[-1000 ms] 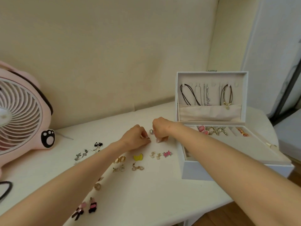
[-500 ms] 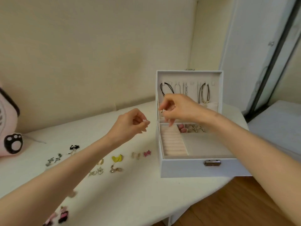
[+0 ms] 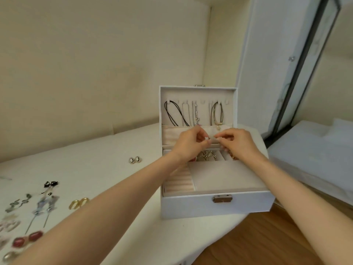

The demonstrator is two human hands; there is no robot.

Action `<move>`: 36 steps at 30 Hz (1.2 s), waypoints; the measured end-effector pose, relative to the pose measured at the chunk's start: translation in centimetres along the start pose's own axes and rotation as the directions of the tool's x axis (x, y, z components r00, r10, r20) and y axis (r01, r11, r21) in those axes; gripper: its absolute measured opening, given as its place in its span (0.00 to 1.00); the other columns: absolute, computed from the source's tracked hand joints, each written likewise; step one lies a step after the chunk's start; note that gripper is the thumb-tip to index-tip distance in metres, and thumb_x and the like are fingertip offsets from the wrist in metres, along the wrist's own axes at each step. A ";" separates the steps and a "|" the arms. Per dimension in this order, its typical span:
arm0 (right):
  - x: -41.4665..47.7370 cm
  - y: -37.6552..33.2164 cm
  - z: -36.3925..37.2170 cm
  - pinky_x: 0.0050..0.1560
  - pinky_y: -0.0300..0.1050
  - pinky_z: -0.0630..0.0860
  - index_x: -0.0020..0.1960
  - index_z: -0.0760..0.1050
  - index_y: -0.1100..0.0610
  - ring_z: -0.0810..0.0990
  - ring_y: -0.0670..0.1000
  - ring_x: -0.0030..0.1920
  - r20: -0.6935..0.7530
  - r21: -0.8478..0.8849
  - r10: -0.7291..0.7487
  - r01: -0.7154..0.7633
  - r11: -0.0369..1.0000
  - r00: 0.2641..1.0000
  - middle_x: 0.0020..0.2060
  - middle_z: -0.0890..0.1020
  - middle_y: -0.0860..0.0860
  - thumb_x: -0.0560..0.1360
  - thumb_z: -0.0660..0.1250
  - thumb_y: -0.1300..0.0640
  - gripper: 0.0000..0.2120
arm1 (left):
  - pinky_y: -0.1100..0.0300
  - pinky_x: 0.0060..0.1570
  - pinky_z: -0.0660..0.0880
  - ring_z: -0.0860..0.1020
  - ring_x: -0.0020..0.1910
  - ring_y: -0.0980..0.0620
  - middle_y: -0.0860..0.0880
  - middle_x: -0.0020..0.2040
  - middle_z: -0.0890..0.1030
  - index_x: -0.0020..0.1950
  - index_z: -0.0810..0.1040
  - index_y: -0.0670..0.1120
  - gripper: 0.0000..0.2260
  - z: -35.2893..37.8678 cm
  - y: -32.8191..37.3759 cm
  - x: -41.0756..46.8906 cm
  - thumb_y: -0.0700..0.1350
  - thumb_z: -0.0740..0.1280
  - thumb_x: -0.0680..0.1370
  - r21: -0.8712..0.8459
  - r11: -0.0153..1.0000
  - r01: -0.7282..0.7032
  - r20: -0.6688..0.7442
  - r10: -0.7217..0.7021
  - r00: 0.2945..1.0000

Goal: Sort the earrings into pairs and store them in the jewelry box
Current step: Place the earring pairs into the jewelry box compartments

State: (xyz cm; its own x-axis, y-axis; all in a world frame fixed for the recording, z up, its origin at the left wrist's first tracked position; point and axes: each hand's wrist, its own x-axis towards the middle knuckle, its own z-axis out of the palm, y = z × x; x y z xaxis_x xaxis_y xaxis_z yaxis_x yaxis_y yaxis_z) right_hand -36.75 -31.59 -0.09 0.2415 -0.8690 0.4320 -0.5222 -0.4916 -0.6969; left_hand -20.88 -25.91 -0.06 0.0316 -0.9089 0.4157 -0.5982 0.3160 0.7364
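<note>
Fingertips of my left hand (image 3: pixel 189 144) pinch a small pale stud earring (image 3: pixel 206 138) over the open white jewelry box (image 3: pixel 215 205); my right hand (image 3: pixel 236 142) seemingly pinches its mate (image 3: pixel 219 143). Lower both together, gently.

A home bedroom is suggested: a white padded mattress (image 3: pixel 313 150) is seen at 3 o'clock, brown wood-plank flooring (image 3: pixel 257 241) at 5 o'clock, a tall white dark-framed door (image 3: pixel 267 64) at 1 o'clock, and an open white jewelry box (image 3: pixel 191 206) is set on a white table (image 3: pixel 114 150).
</note>
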 end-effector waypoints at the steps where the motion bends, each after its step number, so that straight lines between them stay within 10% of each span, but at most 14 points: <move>1: 0.1 0.3 0.0 0.34 0.34 0.78 0.49 0.81 0.57 0.80 0.50 0.33 -0.024 0.028 -0.004 0.005 1.000 1.000 0.37 0.80 0.56 0.73 0.68 0.66 0.08 | 0.65 0.40 0.71 0.75 0.40 0.54 0.49 0.41 0.78 0.48 0.76 0.43 0.05 0.5 -0.3 0.1 0.43 0.68 0.75 0.024 1.000 -0.014 -0.028 0.014 1.000; 12: 0.0 0.8 -0.4 0.50 0.37 0.71 0.48 0.84 0.57 0.77 0.47 0.46 0.070 -0.117 -0.014 0.022 0.993 0.997 0.39 0.79 0.47 0.72 0.67 0.69 0.11 | 0.74 0.34 0.67 0.73 0.35 0.59 0.52 0.39 0.77 0.45 0.73 0.47 0.05 0.7 -1.8 0.3 0.46 0.68 0.75 0.182 0.979 -0.097 -0.098 0.116 0.988; 18: -0.1 0.8 -0.5 0.37 0.22 0.68 0.46 0.83 0.60 0.75 0.39 0.34 0.089 -0.099 -0.017 0.026 0.995 0.996 0.34 0.80 0.49 0.68 0.68 0.74 0.13 | 0.75 0.34 0.67 0.72 0.34 0.62 0.51 0.39 0.77 0.45 0.74 0.46 0.05 0.7 -1.9 0.3 0.45 0.69 0.74 0.180 0.979 -0.098 -0.106 0.119 0.987; 36: -0.4 0.1 -0.4 0.39 0.24 0.68 0.41 0.84 0.61 0.74 0.42 0.35 0.187 -0.199 -0.117 0.155 0.968 0.975 0.35 0.79 0.50 0.67 0.70 0.72 0.09 | 0.73 0.35 0.68 0.74 0.38 0.57 0.51 0.41 0.78 0.48 0.76 0.45 0.06 0.9 -1.5 -0.1 0.46 0.66 0.76 0.178 0.979 -0.099 -0.085 0.115 0.990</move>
State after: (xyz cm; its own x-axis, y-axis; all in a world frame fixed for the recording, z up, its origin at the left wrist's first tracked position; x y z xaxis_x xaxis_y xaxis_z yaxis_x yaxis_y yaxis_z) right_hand -37.24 -31.25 -0.18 0.4499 -0.8006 0.3958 -0.6309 -0.5986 -0.4937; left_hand -20.70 -26.53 -1.66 0.0304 -0.8401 0.5416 -0.7314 0.3506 0.5849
